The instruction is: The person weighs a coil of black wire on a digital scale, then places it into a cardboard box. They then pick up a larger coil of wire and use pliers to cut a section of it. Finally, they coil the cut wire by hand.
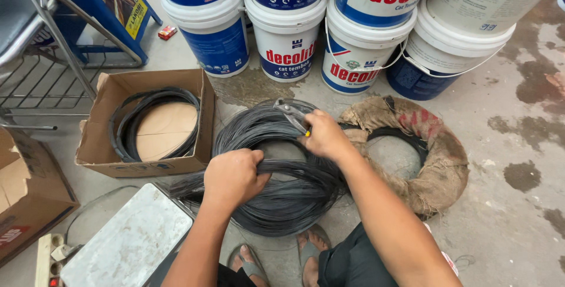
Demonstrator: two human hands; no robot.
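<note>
A thick coil of dark thin wire (282, 199) lies on the concrete floor in front of my feet. My left hand (234, 176) is closed around a bundle of its strands on the near-left side of the coil. My right hand (323, 136) grips pliers (291, 112) with yellow on the handle, their metal jaws pointing up-left at the far edge of the coil. Just right of the coil lies a second ring of wire wrapped in brown burlap (432, 154).
An open cardboard box (94, 140) holding a smaller wire loop sits at left. Stacked paint buckets (288, 34) line the back. A metal scale platform (126, 243) is near left, another carton (26, 199) far left, a folding chair (35, 34) behind.
</note>
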